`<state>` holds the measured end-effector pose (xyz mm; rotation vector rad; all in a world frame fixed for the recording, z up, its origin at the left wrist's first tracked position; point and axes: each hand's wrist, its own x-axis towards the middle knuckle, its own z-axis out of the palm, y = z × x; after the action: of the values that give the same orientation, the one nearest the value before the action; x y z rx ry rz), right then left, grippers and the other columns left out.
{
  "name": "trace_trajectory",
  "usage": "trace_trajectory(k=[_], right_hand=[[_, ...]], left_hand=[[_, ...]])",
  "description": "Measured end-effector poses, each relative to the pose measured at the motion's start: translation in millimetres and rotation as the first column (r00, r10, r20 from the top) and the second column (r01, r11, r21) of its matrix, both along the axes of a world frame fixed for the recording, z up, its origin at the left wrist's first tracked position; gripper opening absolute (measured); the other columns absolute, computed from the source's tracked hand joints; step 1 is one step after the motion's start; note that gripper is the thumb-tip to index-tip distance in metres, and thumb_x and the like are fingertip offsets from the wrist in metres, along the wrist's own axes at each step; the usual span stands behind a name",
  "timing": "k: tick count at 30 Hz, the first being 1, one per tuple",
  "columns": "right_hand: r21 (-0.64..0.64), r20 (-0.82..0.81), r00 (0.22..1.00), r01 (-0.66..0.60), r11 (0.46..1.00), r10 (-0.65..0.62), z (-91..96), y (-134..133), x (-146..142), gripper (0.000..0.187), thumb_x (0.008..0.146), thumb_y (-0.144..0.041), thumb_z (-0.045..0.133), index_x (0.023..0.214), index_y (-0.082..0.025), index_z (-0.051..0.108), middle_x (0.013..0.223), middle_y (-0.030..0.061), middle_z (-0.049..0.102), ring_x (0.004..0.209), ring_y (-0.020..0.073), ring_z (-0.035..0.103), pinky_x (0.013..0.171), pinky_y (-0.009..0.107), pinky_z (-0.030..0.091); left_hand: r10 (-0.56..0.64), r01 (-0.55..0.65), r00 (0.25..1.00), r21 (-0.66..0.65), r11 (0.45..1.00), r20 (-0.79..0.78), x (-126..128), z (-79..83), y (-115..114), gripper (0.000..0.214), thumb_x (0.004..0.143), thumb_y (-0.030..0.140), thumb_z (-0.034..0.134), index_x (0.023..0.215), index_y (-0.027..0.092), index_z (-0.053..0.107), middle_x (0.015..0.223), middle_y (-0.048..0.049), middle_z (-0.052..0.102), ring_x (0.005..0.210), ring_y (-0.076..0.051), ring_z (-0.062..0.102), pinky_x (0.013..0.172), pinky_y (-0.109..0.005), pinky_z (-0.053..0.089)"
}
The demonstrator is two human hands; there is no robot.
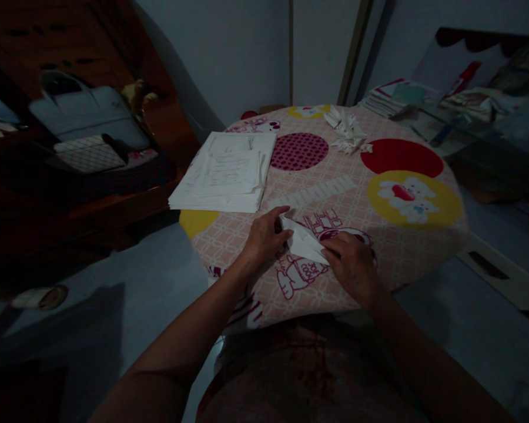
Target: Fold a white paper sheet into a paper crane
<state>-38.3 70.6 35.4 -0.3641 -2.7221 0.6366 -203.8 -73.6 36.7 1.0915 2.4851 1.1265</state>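
A small folded sheet of white paper (305, 242) is held between my two hands, just above the near part of the round table (405, 247). My left hand (267, 236) pinches its left end between thumb and fingers. At the lower right end, the fingers of my right hand (350, 258) are closed on the same paper. Beyond my hands, a row of small white paper strips (320, 191) lies on the cloth. To the left rests a stack of white paper (229, 167), handwriting visible on its top sheets. A pile of folded white paper pieces (346, 132) sits at the far side.
A patterned cloth with coloured circles covers the table. On the left, a wooden chair (167, 135) holds a pale handbag (92, 111) and a checked pouch (90, 154). A glass-topped stand with books (385, 101) adjoins the table at the far right.
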Motion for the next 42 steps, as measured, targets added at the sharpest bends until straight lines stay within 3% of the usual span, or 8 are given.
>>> trace_trajectory(k=[17,24,27,31,34,36,39,42], right_hand=[[-0.075,0.103,0.993,0.065,0.995,-0.057,12.1,5,-13,0.017,0.078,-0.009,0.059,0.082,-0.014,0.074,0.083,0.0074,0.069,0.078,0.0196,0.061,0.072,0.030,0.041],[-0.079,0.100,0.993,0.075,0.994,-0.067,4.7,7,-18,0.009,0.077,-0.016,0.062,0.077,-0.017,0.071,0.077,0.0052,0.068,0.072,0.0184,0.060,0.068,0.030,0.041],[-0.096,0.084,0.995,0.058,0.994,-0.050,3.6,7,-17,0.010,0.077,-0.015,0.060,0.078,-0.017,0.070,0.081,0.0059,0.068,0.075,0.0183,0.060,0.069,0.031,0.041],[-0.123,0.088,0.995,0.060,0.991,-0.050,4.9,7,-15,0.011,0.078,-0.014,0.060,0.077,-0.017,0.070,0.081,0.0057,0.069,0.075,0.0184,0.061,0.071,0.031,0.042],[-0.106,0.085,0.995,0.059,0.993,-0.050,4.5,6,-16,0.012,0.077,-0.014,0.060,0.078,-0.018,0.071,0.082,0.0058,0.069,0.077,0.0193,0.061,0.071,0.032,0.042],[-0.105,0.078,0.996,0.056,0.993,-0.048,4.3,7,-16,0.012,0.076,-0.014,0.061,0.079,-0.018,0.072,0.082,0.0058,0.069,0.078,0.0196,0.061,0.072,0.032,0.042],[-0.108,0.079,0.995,0.063,0.992,-0.055,6.6,8,-17,0.012,0.076,-0.015,0.062,0.080,-0.018,0.073,0.080,0.0056,0.070,0.075,0.0193,0.061,0.070,0.031,0.042],[-0.118,0.112,0.991,0.080,0.990,-0.067,11.1,9,-18,0.012,0.077,-0.016,0.062,0.080,-0.018,0.074,0.077,0.0054,0.071,0.073,0.0192,0.062,0.068,0.031,0.041]], left_hand=[[-0.069,0.039,0.960,0.114,0.993,0.270,-8,-4.3,-3,0.051,0.075,0.016,0.064,0.126,0.015,0.062,0.059,0.0031,0.055,0.052,-0.010,0.048,0.054,-0.023,0.039],[0.014,0.000,0.989,0.098,0.995,-0.145,3,-4.1,-3,0.075,0.073,0.005,0.059,0.144,0.021,0.041,0.105,-0.0054,0.066,0.086,-0.017,0.059,0.080,-0.029,0.049],[0.037,0.024,0.918,0.147,0.989,-0.395,15,-7.4,-3,0.076,0.076,0.004,0.055,0.147,0.019,0.032,0.122,-0.0106,0.059,0.109,-0.023,0.053,0.095,-0.038,0.046],[0.000,0.125,0.768,0.149,0.981,-0.640,30,-10.3,-3,0.051,0.085,0.012,0.051,0.136,0.011,0.045,0.126,-0.0160,0.054,0.117,-0.027,0.047,0.101,-0.044,0.040],[-0.059,0.142,0.728,0.065,0.988,-0.683,34,-11.1,-5,0.026,0.091,0.018,0.048,0.114,0.013,0.059,0.111,-0.0136,0.060,0.105,-0.026,0.053,0.093,-0.042,0.045],[-0.205,0.241,0.712,-0.042,0.970,-0.671,32,-11.6,-7,0.017,0.091,0.019,0.050,0.100,0.015,0.063,0.100,-0.0109,0.062,0.096,-0.024,0.055,0.087,-0.038,0.047],[-0.402,0.389,0.698,-0.158,0.908,-0.592,26,-11.7,-7,0.021,0.088,0.016,0.054,0.107,0.014,0.062,0.105,-0.0103,0.063,0.096,-0.022,0.055,0.085,-0.034,0.049],[-0.459,0.411,0.717,-0.212,0.886,-0.525,21,-9.1,-7,0.035,0.086,0.012,0.055,0.121,0.015,0.056,0.118,-0.0104,0.061,0.101,-0.022,0.054,0.086,-0.034,0.050]])
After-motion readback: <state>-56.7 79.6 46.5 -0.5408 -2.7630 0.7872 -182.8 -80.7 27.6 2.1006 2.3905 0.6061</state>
